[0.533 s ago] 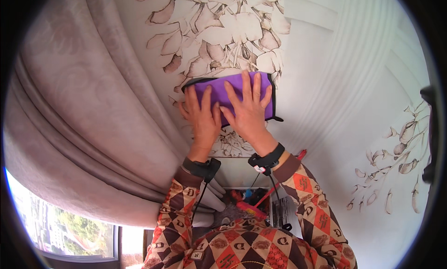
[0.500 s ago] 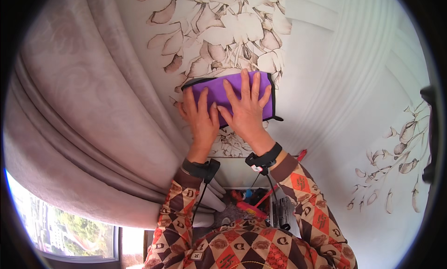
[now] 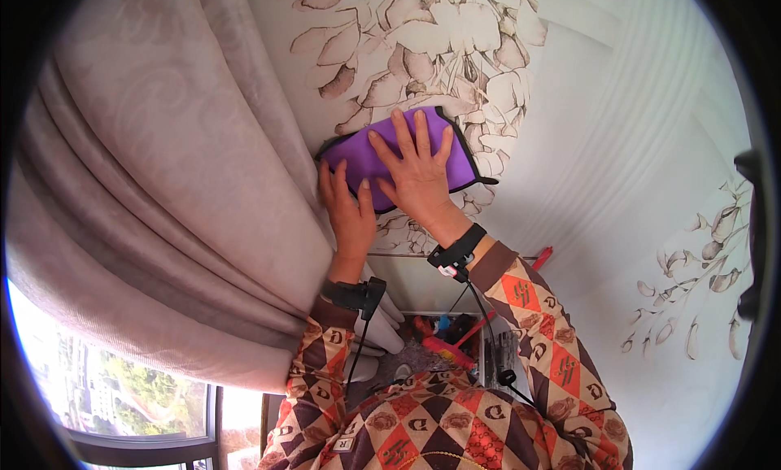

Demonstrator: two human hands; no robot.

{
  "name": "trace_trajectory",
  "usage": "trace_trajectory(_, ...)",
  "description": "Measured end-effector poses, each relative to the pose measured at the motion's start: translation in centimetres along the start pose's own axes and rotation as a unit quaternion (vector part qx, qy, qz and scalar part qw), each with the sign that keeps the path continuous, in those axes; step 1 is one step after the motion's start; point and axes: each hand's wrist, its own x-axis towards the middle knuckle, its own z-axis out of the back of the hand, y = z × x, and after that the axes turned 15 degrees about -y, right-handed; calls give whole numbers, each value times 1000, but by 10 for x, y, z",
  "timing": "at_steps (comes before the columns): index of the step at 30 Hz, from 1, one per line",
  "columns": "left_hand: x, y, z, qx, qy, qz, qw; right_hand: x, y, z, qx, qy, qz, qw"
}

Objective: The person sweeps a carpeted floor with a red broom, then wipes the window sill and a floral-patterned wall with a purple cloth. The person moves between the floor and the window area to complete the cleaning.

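Observation:
A purple cloth (image 3: 358,163) with black edging lies pressed against a pale wall (image 3: 561,169) printed with brownish flowers. Spread flat over the cloth's middle is my right hand (image 3: 419,173), its fingers apart and pointing up. My left hand (image 3: 350,214) rests at the cloth's lower left edge, fingers stretched and slightly apart, close to the curtain. A small black loop sticks out from the cloth's right corner. Both wrists carry black straps with cables.
A thick greyish-pink curtain (image 3: 187,169) hangs in folds along the left, beside a window (image 3: 130,397). Below, a container with red, blue and black items (image 3: 447,348) stands against the wall. A red stick (image 3: 543,257) leans near my right forearm.
Both hands have shifted against the wall toward the curtain, and the cloth has tilted, its right end higher. My left hand has slid down to the cloth's lower edge. The view has turned slightly.

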Motion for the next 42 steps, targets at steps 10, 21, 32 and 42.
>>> trace_trajectory(10,-56,15,-25,-53,79,139,986,-39,-30,-5,-52,51,-5,997)
trace_trajectory(21,-93,-28,-54,-54,107,86,989,-125,-101,40,-107,29,-68,992)
trace_trajectory(32,-103,-88,-74,-31,114,-2,993,-90,-172,103,-126,-102,-109,981)
trace_trajectory(42,-123,-119,-98,-3,124,-35,992,-113,-205,118,-110,-141,-141,974)
